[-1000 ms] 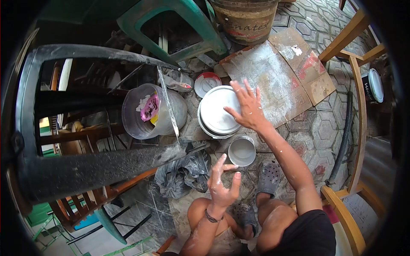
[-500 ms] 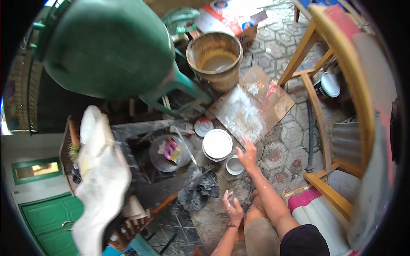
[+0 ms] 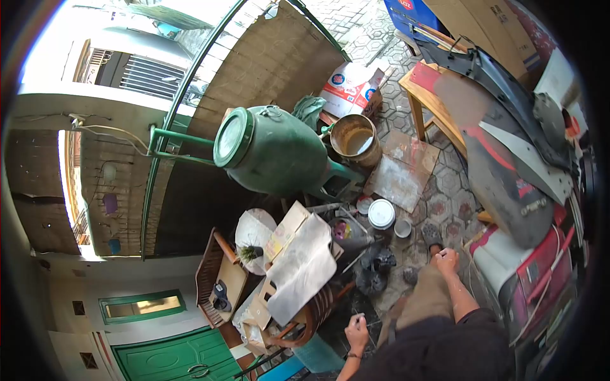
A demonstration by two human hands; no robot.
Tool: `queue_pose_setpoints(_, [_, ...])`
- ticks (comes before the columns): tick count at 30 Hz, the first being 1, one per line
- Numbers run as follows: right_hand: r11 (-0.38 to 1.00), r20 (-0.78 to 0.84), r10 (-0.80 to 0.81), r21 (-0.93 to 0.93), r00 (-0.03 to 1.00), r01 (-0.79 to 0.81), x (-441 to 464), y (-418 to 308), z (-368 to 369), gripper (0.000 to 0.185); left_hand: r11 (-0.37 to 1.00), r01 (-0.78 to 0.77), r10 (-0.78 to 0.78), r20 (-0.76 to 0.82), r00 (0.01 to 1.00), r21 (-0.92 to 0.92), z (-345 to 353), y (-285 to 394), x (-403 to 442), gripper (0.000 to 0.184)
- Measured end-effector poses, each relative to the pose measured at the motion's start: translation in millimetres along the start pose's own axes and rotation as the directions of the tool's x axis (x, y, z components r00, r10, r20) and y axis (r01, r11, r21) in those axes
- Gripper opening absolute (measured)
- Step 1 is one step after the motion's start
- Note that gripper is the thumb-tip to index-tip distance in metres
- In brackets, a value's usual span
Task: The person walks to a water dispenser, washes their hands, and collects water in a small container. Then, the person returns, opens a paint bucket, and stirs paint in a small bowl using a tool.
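Head view showed left hand [image 3: 358, 333] and right hand [image 3: 447, 261], fingers curled; whether around anything, I couldn't tell. White tub [image 3: 381, 214] stood beside the near edge of the cardboard [image 3: 399, 176], paving [image 3: 440, 208] spreading rightward.

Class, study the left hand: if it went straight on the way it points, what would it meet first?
Probably the black plastic bag ahead of the left hand in the picture, though depth is hard to judge.

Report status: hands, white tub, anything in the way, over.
Left hand and right hand clear of white tub. Tub upright. Grey cup between right hand and tub, possibly in the way.
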State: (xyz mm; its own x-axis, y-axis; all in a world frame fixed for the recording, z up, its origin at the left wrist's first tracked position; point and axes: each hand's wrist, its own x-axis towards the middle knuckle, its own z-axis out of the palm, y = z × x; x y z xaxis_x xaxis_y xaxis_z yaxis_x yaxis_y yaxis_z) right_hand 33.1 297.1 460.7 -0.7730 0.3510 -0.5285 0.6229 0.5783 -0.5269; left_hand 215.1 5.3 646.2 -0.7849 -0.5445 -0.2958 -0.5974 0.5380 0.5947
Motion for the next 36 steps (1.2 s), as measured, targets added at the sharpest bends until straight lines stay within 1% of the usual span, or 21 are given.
queue_pose_setpoints(1, [0.999,-0.04,0.052,0.003,0.998,-0.052,-18.1,8.3,-10.8,0.013,0.999,-0.04,0.04,-0.05,0.998,-0.007,-10.1,-7.8,0.5,0.026])
queue_pose_setpoints(2, [0.999,-0.153,0.012,-0.047,0.988,-0.019,-46.6,5.1,-30.6,0.019,0.99,-0.141,0.142,-0.111,0.984,0.016,-16.1,-19.1,6.8,0.028])
queue_pose_setpoints(3, [1.0,-0.146,-0.021,-0.01,0.989,0.02,-67.7,9.3,-45.8,0.02,0.973,-0.226,0.23,-0.173,0.958,0.04,-24.8,-22.6,5.6,0.032])
queue_pose_setpoints(5, [0.991,-0.133,-0.11,0.055,0.985,0.118,-93.3,20.4,-78.9,0.024,0.97,-0.163,0.193,-0.158,0.968,0.18,-55.4,12.6,0.3,0.04])
queue_pose_setpoints(7, [0.946,-0.259,-0.304,0.03,0.917,0.322,-102.9,30.9,-86.6,0.025,0.965,-0.261,0.259,-0.219,0.941,0.019,-73.9,34.1,1.3,0.044])
queue_pose_setpoints(9, [0.909,-0.3,-0.298,0.2,0.906,0.366,-103.2,14.7,-96.0,0.021,0.944,-0.251,0.185,-0.286,0.94,-0.215,-72.2,25.5,10.9,0.045])
queue_pose_setpoints(11, [0.891,-0.279,-0.353,0.192,0.893,0.412,-87.2,-2.9,-96.5,0.016,0.871,-0.319,0.194,-0.334,0.922,-0.375,-74.4,38.8,22.9,0.045])
queue_pose_setpoints(13, [0.838,-0.298,-0.375,0.295,0.878,0.458,-61.9,-19.8,-86.0,0.013,0.823,-0.338,0.211,-0.305,0.929,-0.457,-75.4,61.2,40.0,0.046])
queue_pose_setpoints(17, [0.748,-0.248,-0.377,0.487,0.893,0.451,-53.2,-93.2,-100.7,0.016,0.685,-0.379,0.318,-0.213,0.924,-0.622,-76.5,121.5,68.1,0.047])
queue_pose_setpoints(19, [0.653,-0.162,-0.449,0.612,0.879,0.446,-40.9,-117.3,-105.1,0.016,0.623,-0.429,0.386,-0.219,0.896,-0.654,-69.9,156.2,73.9,0.049])
queue_pose_setpoints(20, [0.643,-0.142,-0.456,0.63,0.879,0.436,-41.5,-128.0,-112.1,0.015,0.592,-0.429,0.409,-0.205,0.889,-0.682,-63.7,163.5,79.4,0.048])
queue_pose_setpoints(21, [0.62,-0.061,-0.436,0.703,0.898,0.349,-56.1,-149.5,-132.2,0.016,0.591,-0.301,0.334,-0.112,0.936,-0.748,-69.1,184.7,69.0,0.043])
queue_pose_setpoints(23, [0.602,-0.026,-0.436,0.734,0.9,0.313,-75.0,-173.3,-164.8,0.011,0.547,-0.226,0.381,-0.001,0.924,-0.806,-52.6,184.7,80.0,0.039])
queue_pose_setpoints(24, [0.601,-0.066,-0.462,0.71,0.884,0.367,-68.8,-168.8,-166.9,0.013,0.556,-0.209,0.372,0.016,0.928,-0.804,-41.2,182.5,83.1,0.032])
queue_pose_setpoints(26, [0.584,-0.146,-0.52,0.658,0.841,0.476,-50.8,-156.9,-173.4,0.02,0.568,-0.115,0.311,0.083,0.947,-0.815,-27.2,192.4,81.8,0.034])
queue_pose_setpoints(27, [0.615,-0.172,-0.526,0.599,0.833,0.512,-36.6,-154.6,-182.5,0.024,0.551,-0.074,0.285,0.104,0.953,-0.831,-17.2,197.8,82.3,0.035])
queue_pose_setpoints(29, [0.672,-0.215,-0.534,0.479,0.818,0.565,-14.8,-147.9,-197.6,0.034,0.558,-0.094,0.307,0.1,0.946,-0.825,11.2,190.9,93.3,0.039])
queue_pose_setpoints(31, [0.669,-0.231,-0.504,0.504,0.832,0.546,4.5,-159.4,-216.5,0.04,0.571,-0.032,0.311,0.181,0.933,-0.82,19.9,219.5,95.7,0.042])
queue_pose_setpoints(32, [0.673,-0.237,-0.488,0.511,0.84,0.535,18.5,-163.9,-226.5,0.043,0.537,-0.012,0.316,0.189,0.93,-0.844,28.0,233.5,100.7,0.043])
queue_pose_setpoints(35, [0.647,-0.15,-0.557,0.539,0.817,0.539,63.7,-178.4,-248.8,0.044,0.507,0.042,0.291,0.217,0.932,-0.861,51.3,267.7,115.6,0.043])
queue_pose_setpoints(36, [0.615,-0.106,-0.623,0.546,0.775,0.569,81.3,-181.4,-254.0,0.04,0.486,-0.01,0.307,0.161,0.938,-0.874,63.2,273.8,126.9,0.041])
